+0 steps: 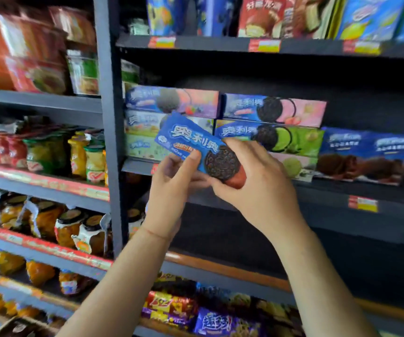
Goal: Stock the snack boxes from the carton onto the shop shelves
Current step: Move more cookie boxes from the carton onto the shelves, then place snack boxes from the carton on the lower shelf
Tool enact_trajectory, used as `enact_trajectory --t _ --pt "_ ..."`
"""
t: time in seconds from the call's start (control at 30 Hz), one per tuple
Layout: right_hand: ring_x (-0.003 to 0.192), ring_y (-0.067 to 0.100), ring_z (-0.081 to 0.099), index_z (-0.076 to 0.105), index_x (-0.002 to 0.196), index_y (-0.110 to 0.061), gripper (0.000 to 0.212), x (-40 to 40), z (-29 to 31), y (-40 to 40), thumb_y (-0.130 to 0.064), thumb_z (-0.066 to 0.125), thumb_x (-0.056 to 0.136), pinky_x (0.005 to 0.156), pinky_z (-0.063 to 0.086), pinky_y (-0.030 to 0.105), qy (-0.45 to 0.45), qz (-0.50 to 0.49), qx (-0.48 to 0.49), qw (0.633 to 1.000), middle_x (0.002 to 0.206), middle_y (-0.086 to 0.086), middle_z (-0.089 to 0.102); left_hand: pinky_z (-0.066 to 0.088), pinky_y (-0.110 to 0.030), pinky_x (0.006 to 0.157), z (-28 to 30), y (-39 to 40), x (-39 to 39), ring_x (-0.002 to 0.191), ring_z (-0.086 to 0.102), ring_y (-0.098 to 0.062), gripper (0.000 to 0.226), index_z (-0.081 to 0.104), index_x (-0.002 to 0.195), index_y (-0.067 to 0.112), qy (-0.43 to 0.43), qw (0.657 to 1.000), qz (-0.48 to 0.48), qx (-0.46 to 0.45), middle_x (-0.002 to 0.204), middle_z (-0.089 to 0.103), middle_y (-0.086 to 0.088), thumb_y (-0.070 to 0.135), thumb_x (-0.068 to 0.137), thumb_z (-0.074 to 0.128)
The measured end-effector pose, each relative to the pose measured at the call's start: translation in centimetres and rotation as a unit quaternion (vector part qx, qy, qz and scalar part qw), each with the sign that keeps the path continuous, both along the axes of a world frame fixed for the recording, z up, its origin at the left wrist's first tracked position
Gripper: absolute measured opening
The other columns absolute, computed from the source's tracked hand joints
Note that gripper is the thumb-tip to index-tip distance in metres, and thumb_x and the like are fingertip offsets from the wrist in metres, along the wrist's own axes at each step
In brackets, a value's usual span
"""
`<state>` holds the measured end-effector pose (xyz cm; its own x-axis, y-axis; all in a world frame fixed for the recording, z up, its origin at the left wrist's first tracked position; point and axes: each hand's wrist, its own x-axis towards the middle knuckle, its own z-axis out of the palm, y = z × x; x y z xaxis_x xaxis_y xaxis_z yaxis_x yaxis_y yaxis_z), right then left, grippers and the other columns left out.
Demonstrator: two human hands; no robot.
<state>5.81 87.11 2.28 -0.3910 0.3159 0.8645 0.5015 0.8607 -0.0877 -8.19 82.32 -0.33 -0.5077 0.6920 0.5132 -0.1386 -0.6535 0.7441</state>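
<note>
Both hands are on one blue cookie box (191, 144), held tilted in front of the middle shelf (341, 190), not resting on it. Left hand (171, 183) grips the box's lower edge near the middle, thumb curled over the printed front, fingers behind. Right hand (256, 181) wraps the right end, fingers curled over the top edge, thumb under the red corner.

Box front faces the camera: white lettering, big dark sandwich cookie print.

Just behind it on the shelf, two stacks of similar boxes: left stack (171, 100) three high, partly covered by the held box; right stack (273, 110) three high, pink on top, green (293, 139) under it, bottom one mostly hidden by the right hand. Right of those, dark blue boxes with brown cookie print (366, 154), lying flat, touching the green one.

Upper shelf (220, 43) carries upright red and blue snack boxes. Left bay: jars with dark lids (69, 227) and yellow pouches (91, 159), blurred. Yellow-red price tag (363, 204) on the middle shelf lip.
</note>
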Motion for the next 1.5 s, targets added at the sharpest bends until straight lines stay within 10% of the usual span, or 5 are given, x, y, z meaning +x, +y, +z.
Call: enact_trajectory --t 0.2,0.4,0.57,1.23,1.5 --pt "0.107 0.028 0.061 0.058 0.13 -0.015 0.06 2.9 4.2 2.8 -0.039 0.069 0.076 0.087 0.045 0.043 -0.003 -0.116 0.132 0.984 0.117 0.002 0.067 0.057 -0.031 0.08 2.7 4.2 1.9 0.09 0.066 -0.013 0.028 0.06 0.108 0.013 0.122 0.992 0.03 -0.017 0.101 0.067 -0.006 0.037 0.093 0.063" --pt "0.113 0.029 0.054 0.053 0.132 -0.016 0.057 4.2 7.8 6.2 -0.035 0.068 0.081 0.095 0.033 0.044 -0.055 -0.221 0.196 0.954 0.123 0.002 0.063 0.041 -0.021 0.09 0.3 8.1 1.2 0.103 0.056 -0.016 0.05 0.067 0.108 0.013 0.403 0.878 0.251 -0.06 0.106 0.063 -0.002 0.051 0.078 0.052" --pt "0.116 0.031 0.051 0.052 0.136 -0.016 0.059 4.6 9.2 8.6 -0.037 0.07 0.083 0.101 0.03 0.047 -0.107 -0.233 0.165 0.952 0.124 0.004 0.063 0.051 -0.04 0.08 -0.9 8.4 0.8 0.089 0.058 -0.019 0.026 0.07 0.094 0.017 0.437 0.852 0.277 -0.083 0.089 0.065 0.004 0.037 0.083 0.057" --pt "0.135 0.025 0.038 0.044 0.144 -0.024 0.052 4.0 8.6 10.8 -0.031 0.054 0.094 0.118 0.016 0.047 -0.086 -0.126 0.1 0.983 0.141 0.001 0.049 0.049 -0.03 0.068 0.4 7.9 0.8 0.077 0.058 -0.015 0.01 0.073 0.096 0.021 0.444 0.83 0.315 -0.123 0.078 0.062 0.013 0.022 0.091 0.064" --pt "0.064 0.023 0.055 0.065 0.083 -0.009 0.019 -1.8 1.8 5.9 -0.017 0.048 0.089 0.059 0.043 0.037 0.052 0.117 0.124 0.984 0.069 0.001 0.062 0.05 -0.038 0.065 -5.2 4.5 -2.4 0.073 0.06 -0.017 0.025 0.069 0.084 0.02 0.367 0.857 0.353 -0.075 0.075 0.066 0.006 0.034 0.089 0.049"
